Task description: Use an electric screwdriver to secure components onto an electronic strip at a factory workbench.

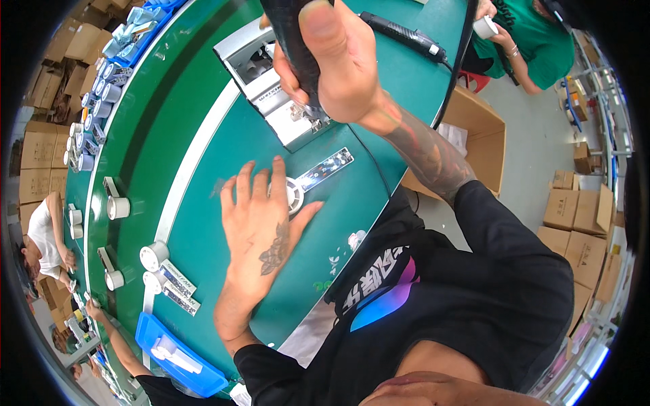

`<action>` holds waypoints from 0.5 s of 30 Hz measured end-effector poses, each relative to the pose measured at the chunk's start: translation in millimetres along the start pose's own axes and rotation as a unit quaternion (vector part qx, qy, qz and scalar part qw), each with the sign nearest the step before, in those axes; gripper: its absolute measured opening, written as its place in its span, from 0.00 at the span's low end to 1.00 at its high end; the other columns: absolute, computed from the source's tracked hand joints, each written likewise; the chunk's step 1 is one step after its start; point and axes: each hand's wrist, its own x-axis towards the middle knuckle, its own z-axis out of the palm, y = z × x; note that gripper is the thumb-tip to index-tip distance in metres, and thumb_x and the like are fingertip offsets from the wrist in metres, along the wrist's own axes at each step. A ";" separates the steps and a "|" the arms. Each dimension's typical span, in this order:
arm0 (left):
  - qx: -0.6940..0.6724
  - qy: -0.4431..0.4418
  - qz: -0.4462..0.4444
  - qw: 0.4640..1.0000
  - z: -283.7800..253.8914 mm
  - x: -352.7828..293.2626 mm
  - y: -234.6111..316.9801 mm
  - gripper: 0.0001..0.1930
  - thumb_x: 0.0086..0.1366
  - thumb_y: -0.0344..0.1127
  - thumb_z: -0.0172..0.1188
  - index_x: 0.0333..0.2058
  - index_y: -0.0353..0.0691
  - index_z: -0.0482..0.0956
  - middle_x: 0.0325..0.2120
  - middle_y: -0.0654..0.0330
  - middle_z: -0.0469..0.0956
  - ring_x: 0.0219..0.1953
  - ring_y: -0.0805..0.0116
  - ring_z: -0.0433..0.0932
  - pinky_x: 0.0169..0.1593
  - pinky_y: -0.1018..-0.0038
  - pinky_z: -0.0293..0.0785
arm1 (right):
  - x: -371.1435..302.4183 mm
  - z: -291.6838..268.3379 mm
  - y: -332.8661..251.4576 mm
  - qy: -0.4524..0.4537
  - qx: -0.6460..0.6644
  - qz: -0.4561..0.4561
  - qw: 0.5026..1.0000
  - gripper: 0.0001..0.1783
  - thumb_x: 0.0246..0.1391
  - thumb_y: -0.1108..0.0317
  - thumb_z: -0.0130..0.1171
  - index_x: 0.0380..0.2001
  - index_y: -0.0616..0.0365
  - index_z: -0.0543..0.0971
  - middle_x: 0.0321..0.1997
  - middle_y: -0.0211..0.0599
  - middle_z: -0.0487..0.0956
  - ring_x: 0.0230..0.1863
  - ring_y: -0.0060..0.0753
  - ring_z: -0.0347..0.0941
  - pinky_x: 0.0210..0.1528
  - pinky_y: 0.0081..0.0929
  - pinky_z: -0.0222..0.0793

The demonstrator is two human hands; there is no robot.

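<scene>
My right hand (345, 68) is wrapped round a black electric screwdriver (292, 34), thumb up along its body. The tool's lower end is at the front of a silver-grey screw feeder (281, 101); whether its bit touches a screw cannot be made out. Flat on the green table lies my left hand (261, 223), its fingers spread. Between its thumb and index finger sits the white round head of a handheld fan part (296, 196), partly covered by the hand. The part's straight handle (326, 168), with a circuit board showing, points away to the right.
A second black screwdriver (403, 34) with a cable lies at the far edge. Left are white fan parts (154, 256), a green conveyor belt (135, 169) and a blue tray (177, 355). A cardboard box (484, 135) stands right. Other people work at both sides.
</scene>
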 end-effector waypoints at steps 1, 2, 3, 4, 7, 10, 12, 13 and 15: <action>0.012 -0.013 0.004 1.000 -4.0 -2.7 -2.8 0.38 0.59 0.58 0.69 0.58 0.32 0.77 0.48 0.50 0.82 0.61 0.51 0.73 0.64 0.53 0.63 | -8.6 -0.1 0.7 -0.004 0.013 0.022 1.000 0.31 0.70 0.39 0.51 0.45 0.61 0.73 0.18 0.29 0.73 0.14 0.15 0.67 0.16 0.17 0.60; 0.024 -0.025 0.007 0.999 -6.6 -4.8 -5.2 0.38 0.58 0.57 0.70 0.58 0.32 0.77 0.47 0.50 0.83 0.60 0.51 0.73 0.66 0.53 0.62 | -16.4 2.9 1.6 -0.006 0.016 0.023 1.000 0.31 0.70 0.39 0.51 0.45 0.61 0.73 0.18 0.29 0.73 0.14 0.15 0.67 0.16 0.17 0.60; 0.025 -0.026 0.004 0.999 -8.0 -5.1 -7.8 0.38 0.58 0.57 0.70 0.58 0.32 0.77 0.47 0.50 0.83 0.60 0.51 0.73 0.66 0.53 0.62 | -24.1 6.5 2.3 0.006 0.077 0.040 0.996 0.30 0.70 0.39 0.50 0.46 0.61 0.73 0.18 0.29 0.73 0.14 0.15 0.67 0.16 0.17 0.60; 0.018 -0.039 0.014 0.999 -8.5 -4.0 -10.4 0.38 0.58 0.57 0.71 0.57 0.32 0.77 0.46 0.51 0.83 0.60 0.52 0.74 0.66 0.53 0.61 | -29.5 10.2 2.0 0.018 0.137 0.057 0.989 0.30 0.70 0.39 0.50 0.46 0.60 0.73 0.18 0.29 0.73 0.14 0.15 0.67 0.16 0.16 0.60; 0.014 -0.051 0.019 0.998 -4.5 -4.8 -11.7 0.37 0.57 0.55 0.71 0.57 0.32 0.77 0.43 0.52 0.84 0.60 0.53 0.74 0.67 0.53 0.60 | -36.7 27.8 0.4 0.014 0.184 0.062 0.981 0.30 0.70 0.40 0.52 0.48 0.60 0.72 0.19 0.30 0.73 0.15 0.15 0.66 0.17 0.16 0.61; 0.011 -0.048 0.022 0.999 -5.7 -4.6 -11.9 0.36 0.58 0.51 0.72 0.57 0.30 0.77 0.41 0.51 0.84 0.60 0.53 0.74 0.67 0.52 0.59 | -35.9 39.0 8.7 -0.016 0.199 0.054 0.978 0.30 0.70 0.39 0.51 0.50 0.60 0.71 0.22 0.30 0.73 0.16 0.14 0.66 0.17 0.17 0.60; 0.001 -0.050 0.025 0.998 -5.7 -3.7 -11.3 0.34 0.58 0.49 0.72 0.56 0.28 0.77 0.40 0.49 0.84 0.59 0.53 0.74 0.67 0.51 0.59 | -36.9 41.7 7.9 -0.022 0.189 0.080 0.978 0.30 0.70 0.39 0.51 0.50 0.60 0.70 0.22 0.29 0.73 0.16 0.14 0.66 0.17 0.17 0.60; 0.002 -0.056 0.022 0.998 -6.0 -3.3 -11.0 0.34 0.58 0.49 0.72 0.56 0.28 0.77 0.40 0.50 0.84 0.60 0.53 0.74 0.67 0.51 0.59 | -38.2 42.6 9.2 -0.022 0.190 0.079 0.978 0.30 0.70 0.39 0.51 0.50 0.60 0.70 0.22 0.29 0.73 0.16 0.14 0.66 0.17 0.17 0.60; 0.002 -0.062 0.017 0.998 -5.7 -3.8 -10.5 0.34 0.58 0.48 0.72 0.56 0.28 0.77 0.40 0.50 0.84 0.60 0.54 0.75 0.67 0.51 0.59 | -43.6 43.2 12.7 -0.033 0.114 0.098 0.988 0.49 0.66 0.27 0.40 0.55 0.73 0.68 0.21 0.34 0.74 0.16 0.18 0.65 0.19 0.19 0.63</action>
